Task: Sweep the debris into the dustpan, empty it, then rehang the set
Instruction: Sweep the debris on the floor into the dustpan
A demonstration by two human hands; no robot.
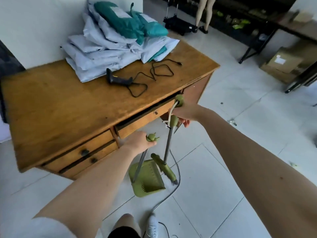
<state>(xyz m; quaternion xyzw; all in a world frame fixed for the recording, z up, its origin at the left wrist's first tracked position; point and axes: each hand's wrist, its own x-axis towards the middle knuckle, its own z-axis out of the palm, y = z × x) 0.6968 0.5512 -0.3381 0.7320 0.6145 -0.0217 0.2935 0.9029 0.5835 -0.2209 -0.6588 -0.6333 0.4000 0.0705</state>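
No legible text. A white label on the teal parcel (pixel 120 16) at the desk's (pixel 51 100) far edge and a label on the cardboard box (pixel 283 62) on the floor are both too blurred to read.

1. A wooden desk (pixel 60 107) is standing on a white tiled floor (pixel 223 194), against a white wall (pixel 34 31).
2. Pale and teal mailer bags (pixel 116 40) are lying heaped at the desk's far side.
3. A black scanner (pixel 118 78) is lying just in front of the bags, its cable (pixel 154 74) looping across the desktop.
4. A drawer (pixel 145 120) with a keyhole is sitting slightly open; two drawers with dark knobs (pixel 84 152) are sitting to its left.
5. A black cart (pixel 178 25) is standing beyond the desk, a person's legs (pixel 204 12) beside it.
6. A cardboard box (pixel 283 63) is sitting under a dark-framed table (pixel 291 28) at right.
7. A grey cord (pixel 164 198) is trailing over the floor.
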